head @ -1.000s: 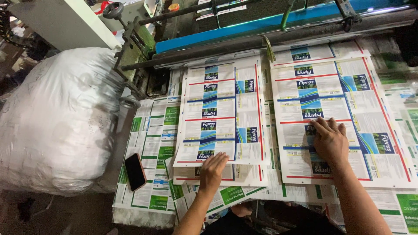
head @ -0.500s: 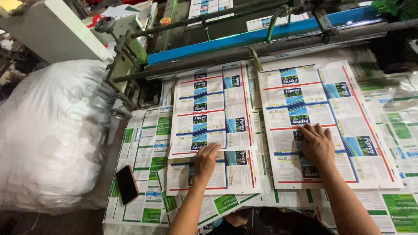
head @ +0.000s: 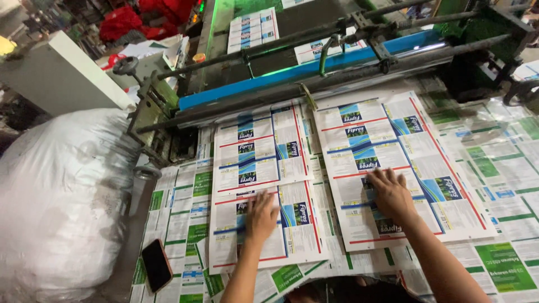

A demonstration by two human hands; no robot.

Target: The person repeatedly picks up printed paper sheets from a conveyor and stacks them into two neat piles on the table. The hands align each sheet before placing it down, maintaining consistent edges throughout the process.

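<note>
Green-labelled sheets cover your worktop below the blue-barred machine. Both grips lie flat, fingers spread and clamping nothing: left hand pressing the near blue-and-red sheet, right hand on the wider sheet. Uneven pressure could skew either sheet, or nudge the phone lying left of your left grip.

Two hands, two blue-red printed sheet stacks, one phone, one white sack

Phone left of sheets; machine behind; sack far left.
</note>
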